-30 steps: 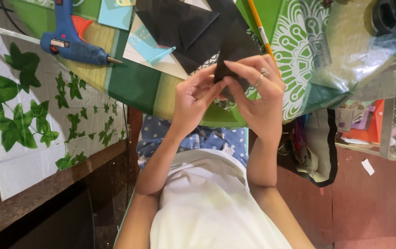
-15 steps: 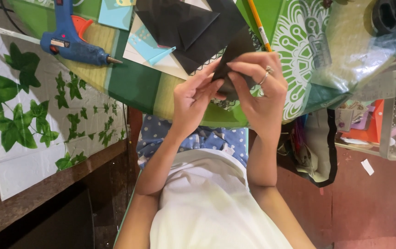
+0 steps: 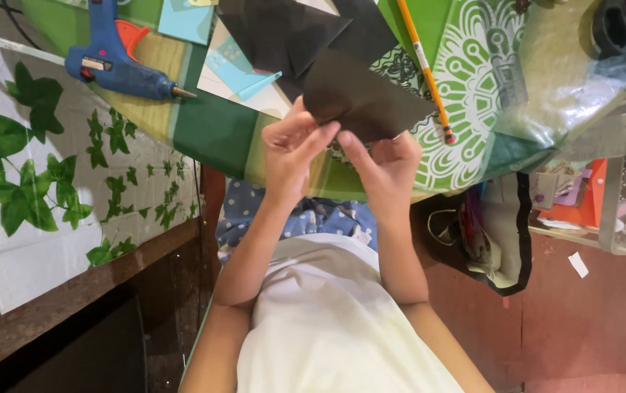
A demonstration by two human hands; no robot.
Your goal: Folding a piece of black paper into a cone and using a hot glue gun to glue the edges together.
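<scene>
Both my hands hold one flat piece of black paper (image 3: 360, 98) above the near edge of the table. My left hand (image 3: 294, 149) pinches its lower left corner with thumb and fingers. Just beside it, my right hand (image 3: 387, 166) grips the lower edge, fingertips almost touching the left hand's. The sheet stands up from the hands and hides part of the green patterned table cover (image 3: 473, 87). More black paper sheets (image 3: 284, 33) lie on the table behind it.
A blue glue gun (image 3: 120, 65) lies at the left of the table, near light blue paper pieces (image 3: 243, 69). A yellow pencil (image 3: 422, 65) lies right of the held sheet. Black scissor handles (image 3: 622, 25) sit far right. A leaf-print sheet (image 3: 29, 160) lies left; a bag (image 3: 487, 233) hangs right.
The small folded black piece pinched between my fingers now shows as a wider flat sheet. Both hands have shifted slightly lower and to the left.
</scene>
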